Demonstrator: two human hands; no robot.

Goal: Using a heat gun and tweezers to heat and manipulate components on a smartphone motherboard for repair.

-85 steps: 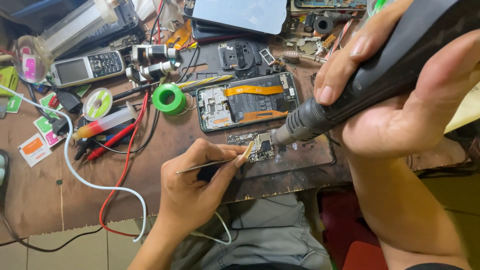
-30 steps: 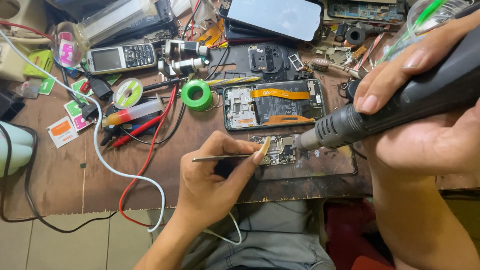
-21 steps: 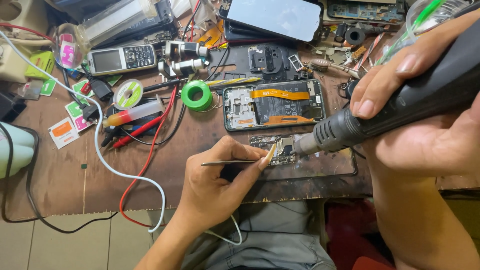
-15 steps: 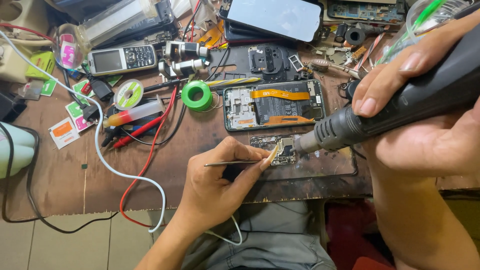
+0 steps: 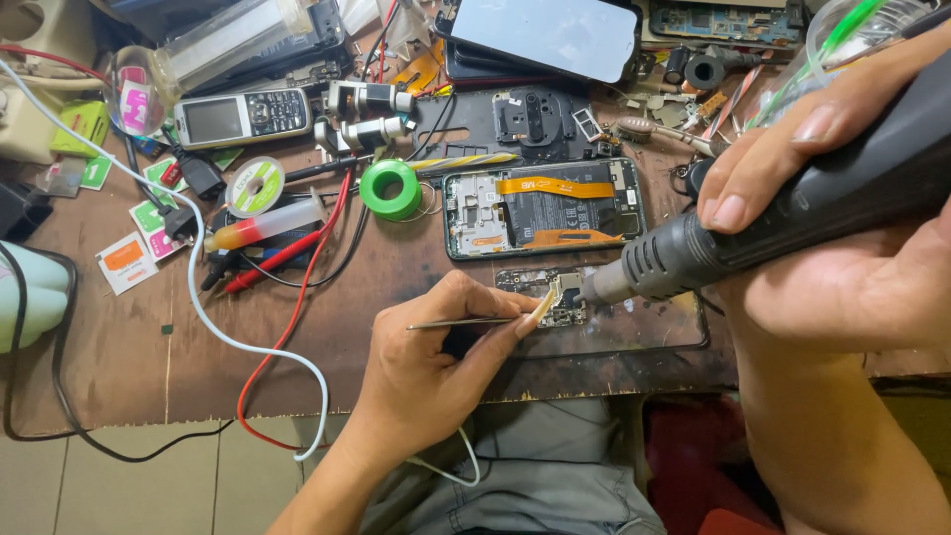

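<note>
Left hand [image 5: 426, 372] pinches thin steel tweezers [image 5: 466, 322]; right hand [image 5: 842, 267] grips ribbed black hot-air wand [image 5: 783, 223] over circuit board [image 5: 555, 297].

Brown wooden bench [image 5: 119, 367], worn, scorched near centre. Centre: opened phone [image 5: 543, 208], small circuit board [image 5: 550, 297] just below it on dark mat [image 5: 644, 332]. Green tape roll [image 5: 390, 188] left of phone. Upper left: old keypad phone [image 5: 243, 117], solder spool [image 5: 256, 185], syringe tube [image 5: 263, 224], stickers [image 5: 126, 263]. Red wire [image 5: 287, 337] and white cable [image 5: 203, 307] cross left half. Top: phone back cover [image 5: 555, 35].
</note>
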